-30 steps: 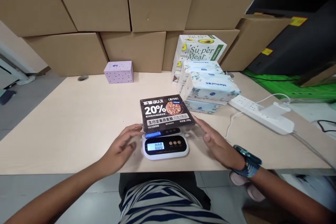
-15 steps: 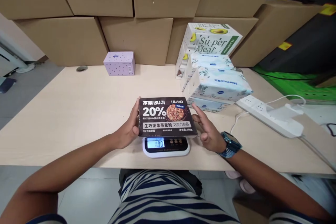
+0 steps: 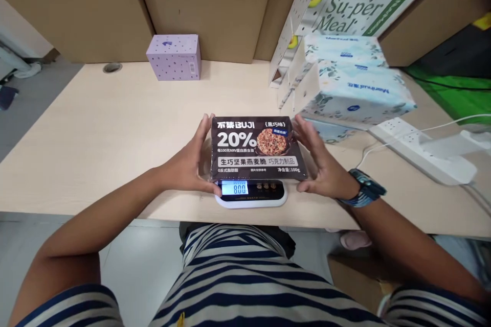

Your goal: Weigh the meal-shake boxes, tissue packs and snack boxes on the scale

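A dark flat chocolate snack box (image 3: 255,148) with a round nut cookie picture and a large "20%" lies face up over a kitchen scale (image 3: 251,204). It covers the scale's platform; only the front panel shows, its lit display seeming to read 8.00. Along the box's left side my left hand (image 3: 187,158) grips it, fingers at the far corner and thumb by the near corner. My right hand (image 3: 320,161) holds the opposite side the same way, thumb at the near right corner. A watch (image 3: 364,189) sits on my right wrist.
A purple spotted carton (image 3: 174,59) stands at the back of the table. Behind my right hand are stacked tissue packs (image 3: 356,92) and white Su-per Meal boxes (image 3: 356,2). A white power strip (image 3: 429,153) with a cable lies at right. Large cardboard boxes (image 3: 207,0) line the back.
Both hands have closed in on the box's sides; the right one stood slightly apart before. The display has gone from about 1.00 to 8.00. My view has tipped down and moved closer.
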`<state>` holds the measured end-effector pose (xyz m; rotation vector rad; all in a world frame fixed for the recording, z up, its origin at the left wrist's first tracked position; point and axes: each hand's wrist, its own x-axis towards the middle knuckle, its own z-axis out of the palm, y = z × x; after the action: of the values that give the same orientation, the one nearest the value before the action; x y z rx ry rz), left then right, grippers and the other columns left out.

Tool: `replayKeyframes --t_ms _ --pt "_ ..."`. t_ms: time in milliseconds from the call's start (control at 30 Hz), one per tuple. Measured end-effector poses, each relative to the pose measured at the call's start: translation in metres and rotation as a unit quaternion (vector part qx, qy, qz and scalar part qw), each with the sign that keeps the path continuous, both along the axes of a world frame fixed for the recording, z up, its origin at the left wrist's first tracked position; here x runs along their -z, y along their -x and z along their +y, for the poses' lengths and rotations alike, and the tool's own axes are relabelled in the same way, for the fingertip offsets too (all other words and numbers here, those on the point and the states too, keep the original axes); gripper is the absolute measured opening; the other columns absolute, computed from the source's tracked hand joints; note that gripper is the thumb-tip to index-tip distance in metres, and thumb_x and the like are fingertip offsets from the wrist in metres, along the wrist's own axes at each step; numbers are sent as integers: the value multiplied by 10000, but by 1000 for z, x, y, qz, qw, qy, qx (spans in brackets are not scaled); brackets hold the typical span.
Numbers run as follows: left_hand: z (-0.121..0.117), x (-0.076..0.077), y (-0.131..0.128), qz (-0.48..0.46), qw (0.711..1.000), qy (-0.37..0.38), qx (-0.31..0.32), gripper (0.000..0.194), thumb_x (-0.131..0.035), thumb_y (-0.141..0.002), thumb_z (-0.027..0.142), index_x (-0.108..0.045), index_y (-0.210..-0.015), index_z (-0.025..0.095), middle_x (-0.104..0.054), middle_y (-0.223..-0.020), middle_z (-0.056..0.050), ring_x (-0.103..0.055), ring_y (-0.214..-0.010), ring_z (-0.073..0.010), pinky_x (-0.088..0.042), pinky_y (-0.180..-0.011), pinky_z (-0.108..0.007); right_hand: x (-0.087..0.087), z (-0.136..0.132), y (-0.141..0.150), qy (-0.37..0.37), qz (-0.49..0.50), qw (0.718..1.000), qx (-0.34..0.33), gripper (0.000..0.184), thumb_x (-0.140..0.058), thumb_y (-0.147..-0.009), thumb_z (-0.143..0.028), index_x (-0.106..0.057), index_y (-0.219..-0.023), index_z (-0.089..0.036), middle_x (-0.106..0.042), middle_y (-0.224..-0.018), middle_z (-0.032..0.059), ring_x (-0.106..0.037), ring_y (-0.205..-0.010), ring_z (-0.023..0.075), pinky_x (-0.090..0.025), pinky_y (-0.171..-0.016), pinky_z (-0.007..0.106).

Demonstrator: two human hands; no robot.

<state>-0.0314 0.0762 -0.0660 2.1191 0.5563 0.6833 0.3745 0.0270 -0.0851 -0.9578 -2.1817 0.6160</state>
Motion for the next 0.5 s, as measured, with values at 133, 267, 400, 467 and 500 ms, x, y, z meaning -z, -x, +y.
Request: replayKeyframes --t_ms 133,267,400,467,500 --pt "5 -4 2 -6 1000 -10 -5 1833 -1138 -468 508 197 -1724 547 91 -1910 -66 40 -1758 -500 -55 -1427 -748 -31 6 -12 60 -20 998 -2 1465 -921 -727 -757 57 -1784 -489 -65 -1903 24 -188 -1758 417 -305 -1401 712" --pt "7 -2 6 -17 1000 -9 -13 1813 -1140 -465 507 158 -1729 567 12 -1919 -59 18 -1763 -493 -81 -1425 -762 -44 11 -15 69 -33 997 -4 1561 -1016 -648 -661 29 -1792 -471 -92 -1898 30 -194 -1754 425 -282 -1400 730" --pt "10 1 8 -26 999 -1 -41 1837 -1153 -385 523 74 -1751 557 -162 -1904 -80 -155 -1752 -511 -161 -1432 -754 -27 10 -3 111 -10 993 -30 1632 -974 -684 -715 248 -1739 -476 -20 -1900 51 -134 -1770 391 -268 -1386 744" --pt "11 1 8 -30 999 -6 -43 1830 -1148 -374 551 53 -1755 555 -216 -1892 -81 -217 -1741 -506 -186 -1436 -741 -16 9 6 129 36 990 -46 1612 -907 -743 -769 362 -1689 -463 -27 -1900 64 -191 -1766 353 -299 -1390 705" --pt "12 1 7 -34 999 -12 -40 1816 -1143 -382 564 45 -1756 556 -229 -1889 -79 -237 -1738 -501 -192 -1438 -734 -12 8 10 135 63 987 -51 1607 -882 -759 -791 398 -1670 -451 -35 -1901 70 -214 -1763 337 -313 -1392 682"
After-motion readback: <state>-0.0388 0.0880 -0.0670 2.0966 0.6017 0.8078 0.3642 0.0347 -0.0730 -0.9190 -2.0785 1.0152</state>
